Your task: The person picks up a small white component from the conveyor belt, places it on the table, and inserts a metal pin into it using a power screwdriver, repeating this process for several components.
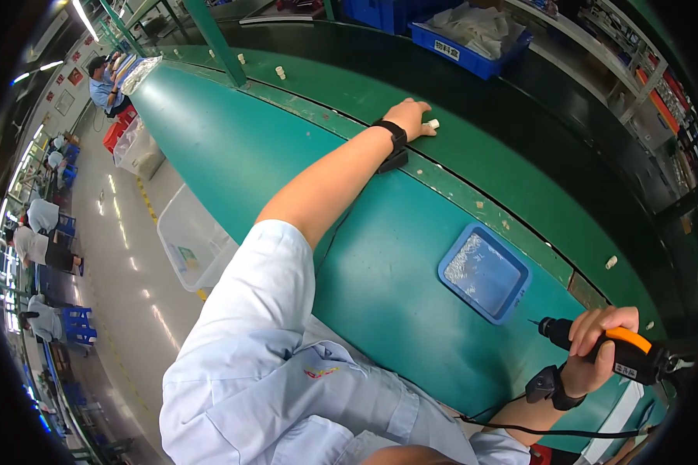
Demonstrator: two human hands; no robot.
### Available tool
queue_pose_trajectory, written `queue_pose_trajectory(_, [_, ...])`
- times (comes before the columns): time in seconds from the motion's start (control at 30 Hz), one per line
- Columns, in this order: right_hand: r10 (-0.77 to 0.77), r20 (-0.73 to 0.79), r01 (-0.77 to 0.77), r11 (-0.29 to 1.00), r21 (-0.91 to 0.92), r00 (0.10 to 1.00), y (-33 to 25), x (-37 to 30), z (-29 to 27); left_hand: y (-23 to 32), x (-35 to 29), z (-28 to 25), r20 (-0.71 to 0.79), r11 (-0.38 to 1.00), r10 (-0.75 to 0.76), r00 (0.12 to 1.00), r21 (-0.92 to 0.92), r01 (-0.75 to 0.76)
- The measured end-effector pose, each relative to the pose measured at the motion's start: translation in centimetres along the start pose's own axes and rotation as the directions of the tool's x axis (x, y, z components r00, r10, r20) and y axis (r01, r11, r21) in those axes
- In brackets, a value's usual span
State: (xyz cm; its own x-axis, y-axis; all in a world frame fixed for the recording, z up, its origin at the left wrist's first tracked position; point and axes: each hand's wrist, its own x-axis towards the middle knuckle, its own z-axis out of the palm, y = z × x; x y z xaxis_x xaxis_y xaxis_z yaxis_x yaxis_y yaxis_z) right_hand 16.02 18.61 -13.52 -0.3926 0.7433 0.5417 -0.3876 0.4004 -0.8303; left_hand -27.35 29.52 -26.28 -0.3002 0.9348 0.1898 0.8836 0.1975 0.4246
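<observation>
My left arm reaches across the bench, and my left hand (408,118) is over the green conveyor belt (349,97). A small cream-coloured part (433,123) shows at its thumb and fingers, which close around it; some fingers are hidden. At the lower right, my right hand (597,341) wraps around a black and orange electric screwdriver (554,329), its thin bit pointing left toward a blue tray (512,306). Small silvery screws (463,262) lie in the tray's far left part. Both wrists carry black bands.
Further cream parts (280,73) (611,263) stand spaced along the belt. A blue bin (473,58) of bagged material sits beyond it. A green post (217,43) rises at the bench edge. A cable (566,431) runs by my right arm. Co-workers (105,85) sit at left.
</observation>
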Motion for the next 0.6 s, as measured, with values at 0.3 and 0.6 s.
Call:
queue_pose_trajectory(0.3, [0.039, -0.022, -0.038, 0.999, 0.035, 0.999, 2.2, 1.2, 0.8, -19.8, 0.3, -9.2, -0.732, 0.836, -0.451, 0.510, -0.146, 0.530])
queue_pose_trajectory(0.6, [0.055, -0.123, -0.059, 0.998, -0.033, 0.991, 3.4, 1.5, 1.0, -35.2, 2.8, -12.7, -0.525, 0.886, -0.419, 0.741, -0.059, 0.460])
